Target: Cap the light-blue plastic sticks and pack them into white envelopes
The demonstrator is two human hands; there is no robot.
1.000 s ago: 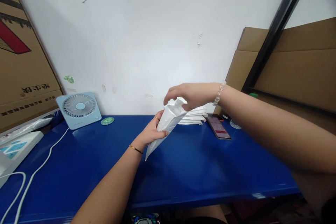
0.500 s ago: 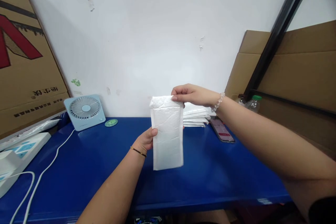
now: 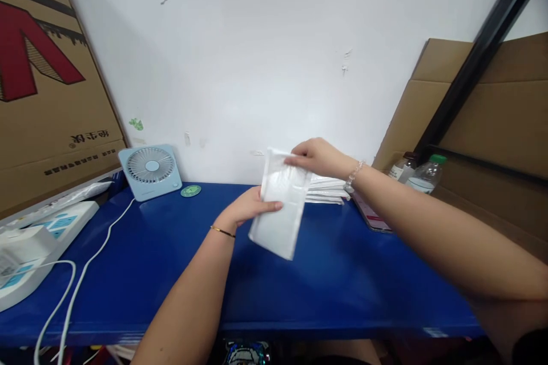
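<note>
Thumb and fingers of the left hand (image 3: 257,207) are closed on a white pouch (image 3: 274,229), thumb laid flat across its front, seemingly to brace it, while the right hand (image 3: 319,157) pinches its upper edge towards one o'clock, likely to control that end. Held above the blue table (image 3: 342,285), the pouch tilts, its lower end pointing between six and seven. Beyond it, near two o'clock, lies a stack (image 3: 326,191) of flat white pieces, partly hidden, perhaps put there for easy reach; a phone (image 3: 374,222) sits at three, partly behind the right forearm. Farther out, the fan (image 3: 150,166) stands at ten and the power strip (image 3: 75,229) at nine, bounding that side. Tabletop runs to its near edge at six, giving downward room.
</note>
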